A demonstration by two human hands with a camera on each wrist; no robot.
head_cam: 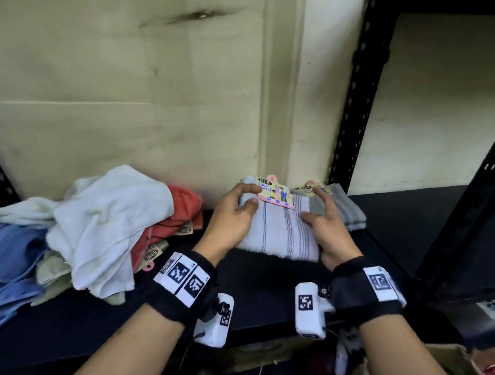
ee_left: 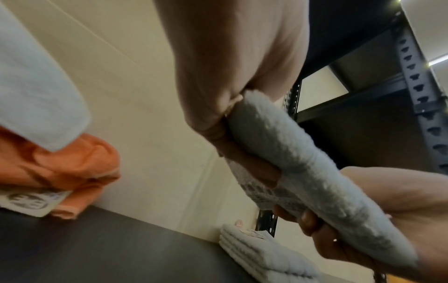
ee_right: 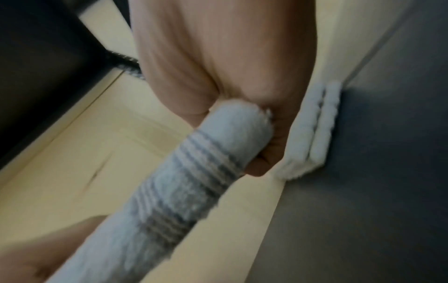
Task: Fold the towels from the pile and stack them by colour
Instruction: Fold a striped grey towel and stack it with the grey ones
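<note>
Both hands hold one folded grey striped towel (head_cam: 278, 232) up off the dark shelf (head_cam: 402, 221). Left hand (head_cam: 230, 217) grip clamped on the towel's left end, thumb on top, fingers curled under. Right hand (head_cam: 327, 228) grip clamped on its right end, thumb on top and fingers below, as the left wrist view shows. A printed card label (head_cam: 274, 195) sits at the towel's far edge.

All places relative to the held towel:
- Just right and behind: a folded grey towel stack (head_cam: 346, 210) on the shelf against the wall, partly hidden by the right hand; a second label (head_cam: 310, 190) lies on it. The held towel overlaps the stack's left part in the head view; cannot tell if they touch.
- Left: the unfolded pile, with a white towel (head_cam: 106, 225) on top, a red-orange towel (head_cam: 181, 217) nearest the left hand, blue cloth (head_cam: 10, 259) at the far left, and a pale green piece (head_cam: 51, 271) under the white one.
- Behind: cream wall panel (head_cam: 148, 106).
- Right: black slotted rack post (head_cam: 359, 93), close past the stack.
- Bottom right, below shelf level: corner of a cardboard box (head_cam: 454, 360).

Wrist views are blurred; towel stripes (ee_right: 206, 168) show there.
</note>
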